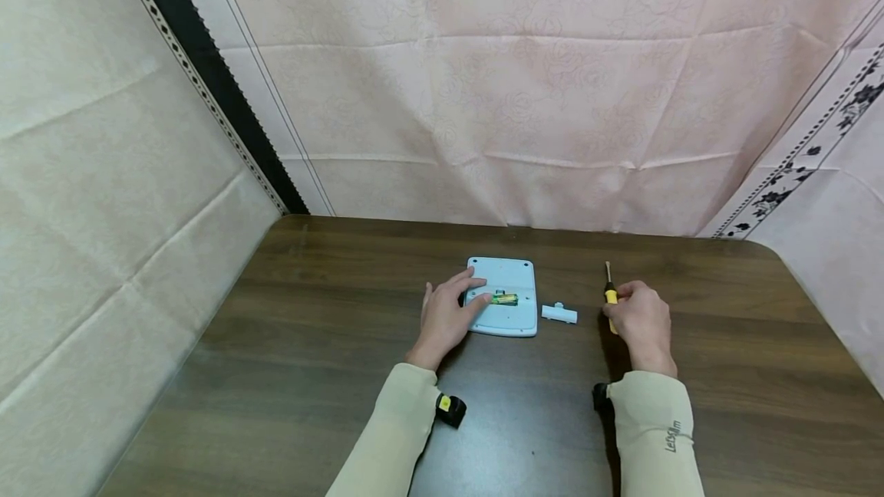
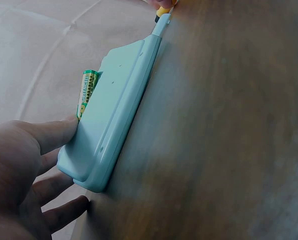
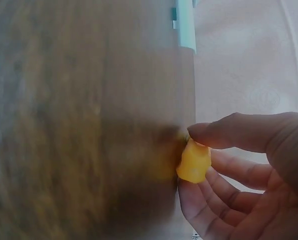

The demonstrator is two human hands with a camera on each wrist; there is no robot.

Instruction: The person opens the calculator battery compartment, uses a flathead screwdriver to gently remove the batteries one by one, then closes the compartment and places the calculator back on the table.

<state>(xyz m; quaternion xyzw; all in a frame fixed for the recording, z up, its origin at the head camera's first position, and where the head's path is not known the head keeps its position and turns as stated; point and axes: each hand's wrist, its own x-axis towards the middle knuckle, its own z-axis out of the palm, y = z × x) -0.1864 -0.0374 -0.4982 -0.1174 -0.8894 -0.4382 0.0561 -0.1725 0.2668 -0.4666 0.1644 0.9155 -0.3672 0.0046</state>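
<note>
A flat light-blue plastic device (image 1: 509,322) lies on the table, its battery side up. One green-and-gold battery (image 1: 508,300) sits in its recess, one end tilted up in the left wrist view. My left hand (image 1: 445,322) rests at the device's left side, fingers spread, thumb tip at the battery's end. To the right of the device lies a small light-blue battery cover (image 1: 559,314) with a tab. Farther right, my right hand (image 1: 644,322) pinches a yellow-and-black screwdriver (image 1: 611,296) by its handle between thumb and fingers, the shaft pointing away from me.
The brown wooden table (image 1: 311,351) reaches back to a pale patterned cloth (image 1: 539,113). More cloth hangs at the left and right sides. A black wrist camera (image 1: 451,409) is strapped at the left sleeve.
</note>
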